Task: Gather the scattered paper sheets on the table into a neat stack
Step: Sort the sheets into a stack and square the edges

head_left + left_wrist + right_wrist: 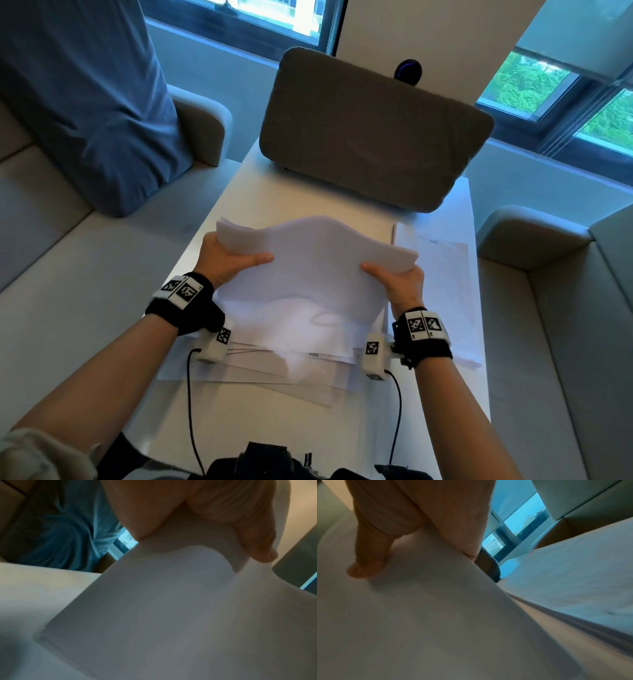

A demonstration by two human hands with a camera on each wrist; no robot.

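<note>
A thick bundle of white paper sheets (pixel 315 270) is held up off the table, bowed in the middle. My left hand (pixel 226 257) grips its left edge, thumb lying on top. My right hand (pixel 397 281) grips the right edge the same way. The wrist views show each thumb pressed onto the bundle (pixel 171 601) (pixel 419 608), the other fingers hidden beneath. Several loose sheets (pixel 274 373) lie fanned out on the white table (pixel 239 205) under the bundle. One printed sheet (pixel 442 274) lies flat at the right.
A dark grey cushion (pixel 370 137) stands at the table's far end. Beige sofa seats flank the table, with a blue pillow (pixel 85 102) on the left one. Dark cloth (pixel 267 459) lies at the near edge. Cables hang from both wrist cameras.
</note>
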